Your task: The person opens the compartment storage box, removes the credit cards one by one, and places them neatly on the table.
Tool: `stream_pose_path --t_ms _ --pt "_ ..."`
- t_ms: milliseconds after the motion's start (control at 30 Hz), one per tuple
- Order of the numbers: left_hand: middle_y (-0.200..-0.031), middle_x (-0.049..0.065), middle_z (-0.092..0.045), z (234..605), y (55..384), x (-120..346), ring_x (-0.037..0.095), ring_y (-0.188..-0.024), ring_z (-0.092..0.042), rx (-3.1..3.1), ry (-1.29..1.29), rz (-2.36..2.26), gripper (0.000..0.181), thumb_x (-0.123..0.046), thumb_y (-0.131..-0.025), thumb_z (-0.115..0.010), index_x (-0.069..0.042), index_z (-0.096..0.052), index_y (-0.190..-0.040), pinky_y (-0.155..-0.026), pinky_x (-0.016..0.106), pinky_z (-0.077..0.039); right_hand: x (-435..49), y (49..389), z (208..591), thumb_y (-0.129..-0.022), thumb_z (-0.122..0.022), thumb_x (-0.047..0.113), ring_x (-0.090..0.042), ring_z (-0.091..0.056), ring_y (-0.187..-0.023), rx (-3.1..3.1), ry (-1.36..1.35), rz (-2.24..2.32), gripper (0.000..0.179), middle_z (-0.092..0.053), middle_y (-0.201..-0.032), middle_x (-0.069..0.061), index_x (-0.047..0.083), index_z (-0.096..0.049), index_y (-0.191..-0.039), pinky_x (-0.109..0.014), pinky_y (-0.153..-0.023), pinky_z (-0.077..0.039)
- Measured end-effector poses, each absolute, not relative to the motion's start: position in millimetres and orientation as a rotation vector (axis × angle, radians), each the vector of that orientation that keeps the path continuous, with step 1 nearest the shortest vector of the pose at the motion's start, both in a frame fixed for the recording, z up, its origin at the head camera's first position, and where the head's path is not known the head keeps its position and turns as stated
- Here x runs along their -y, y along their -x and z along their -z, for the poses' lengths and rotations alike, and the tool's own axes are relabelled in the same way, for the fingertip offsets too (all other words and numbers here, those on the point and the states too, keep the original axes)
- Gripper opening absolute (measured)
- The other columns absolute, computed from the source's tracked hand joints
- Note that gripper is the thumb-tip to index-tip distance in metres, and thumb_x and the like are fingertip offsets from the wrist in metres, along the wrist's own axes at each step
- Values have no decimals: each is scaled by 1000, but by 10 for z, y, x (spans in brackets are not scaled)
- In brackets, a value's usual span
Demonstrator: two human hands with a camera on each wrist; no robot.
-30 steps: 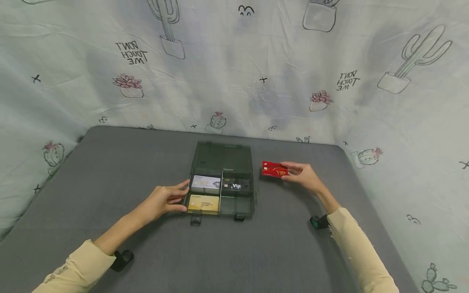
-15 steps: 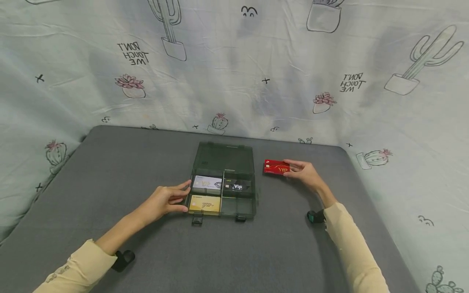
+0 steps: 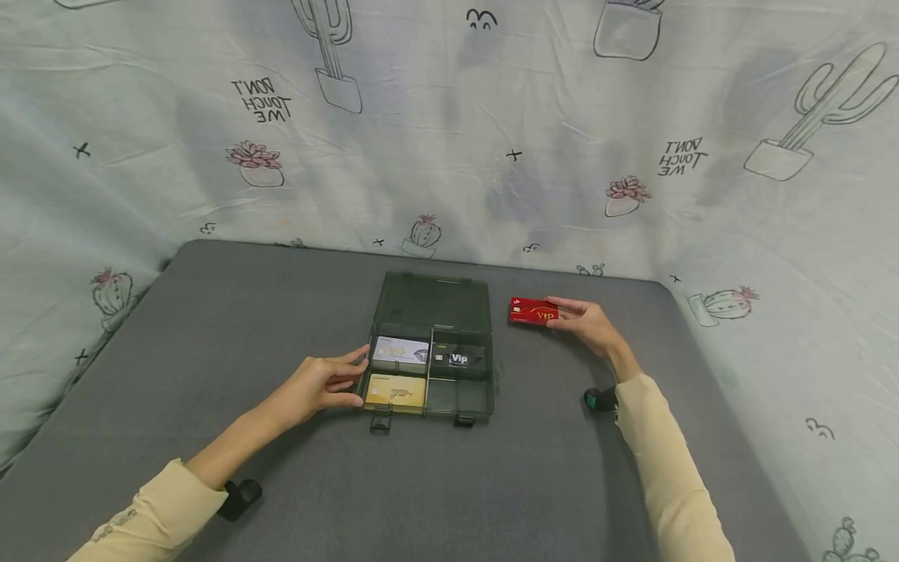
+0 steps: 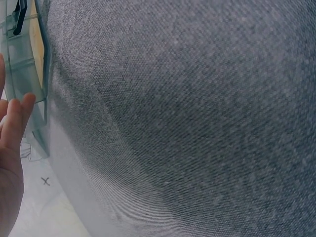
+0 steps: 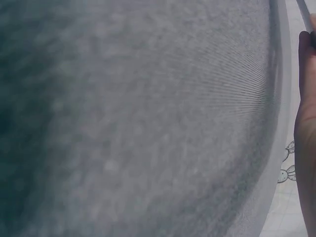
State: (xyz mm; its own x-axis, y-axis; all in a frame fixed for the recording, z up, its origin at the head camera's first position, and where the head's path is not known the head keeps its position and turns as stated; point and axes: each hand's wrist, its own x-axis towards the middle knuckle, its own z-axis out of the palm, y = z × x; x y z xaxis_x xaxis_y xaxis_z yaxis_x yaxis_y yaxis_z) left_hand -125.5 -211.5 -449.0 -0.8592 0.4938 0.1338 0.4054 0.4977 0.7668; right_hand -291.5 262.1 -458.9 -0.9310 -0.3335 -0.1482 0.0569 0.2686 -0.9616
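A dark green translucent box (image 3: 460, 396) lies on the grey table with its lid folded back. Its left compartments hold a silver VIP card (image 3: 400, 350) at the back and a gold card (image 3: 396, 391) in front; a black Vip card (image 3: 459, 357) fills the back right one. No card shows in the front right compartment. My left hand (image 3: 309, 388) touches the box's left side, thumb and fingertips spread along the edge. To the right of the lid, my right hand (image 3: 590, 323) pinches a red VIP card (image 3: 532, 311) by its right end.
Two dark latches (image 3: 380, 422) stick out from the box's front edge. The grey table (image 3: 456, 492) ends at a printed cactus curtain (image 3: 421, 156) behind and at the sides. A black wrist device (image 3: 240, 499) shows below the left forearm.
My right hand has moved slightly away toward the table's back, carrying the red card with it. The left hand stays against the box, while the view shifts a little.
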Motion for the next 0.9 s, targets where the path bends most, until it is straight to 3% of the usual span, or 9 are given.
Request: stream_pose_path --t_ms 300,500,733,900 --pt "-146 26 -34 4493 1253 2090 35 -113 -57 -2602 -798 -1320 59 -8 -78 -76 14 -53 -128 -83 28 -56 -2599 2978 4631 -86 -71 2 -31 -33 -137 -2205 238 1713 61 -27 -154 -19 -5 -44 -141 -22 -97 -46" --pt "-146 26 -34 4464 1258 2079 35 -115 -56 -2589 -786 -1314 59 -8 -79 -75 14 -52 -128 -83 27 -56 -2596 2994 4634 -87 -71 4 -32 -35 -136 -2244 222 1640 61 -24 -155 -19 -3 -45 -141 -36 -108 -37" --pt "-146 25 -35 4430 1264 2092 34 -113 -57 -2611 -763 -1305 59 -9 -78 -76 13 -53 -128 -83 29 -56 -2517 3047 4506 -81 -80 16 -31 -43 -132 -2460 269 1361 61 -42 -146 -19 2 -55 -135 -46 -109 -37" --pt "-146 25 -34 4421 1268 2098 34 -115 -56 -2605 -755 -1307 59 -8 -78 -76 13 -53 -128 -83 29 -56 -2470 3104 4442 -79 -81 14 -31 -44 -129 -2540 309 1228 60 -46 -143 -18 3 -57 -133 -49 -107 -39"
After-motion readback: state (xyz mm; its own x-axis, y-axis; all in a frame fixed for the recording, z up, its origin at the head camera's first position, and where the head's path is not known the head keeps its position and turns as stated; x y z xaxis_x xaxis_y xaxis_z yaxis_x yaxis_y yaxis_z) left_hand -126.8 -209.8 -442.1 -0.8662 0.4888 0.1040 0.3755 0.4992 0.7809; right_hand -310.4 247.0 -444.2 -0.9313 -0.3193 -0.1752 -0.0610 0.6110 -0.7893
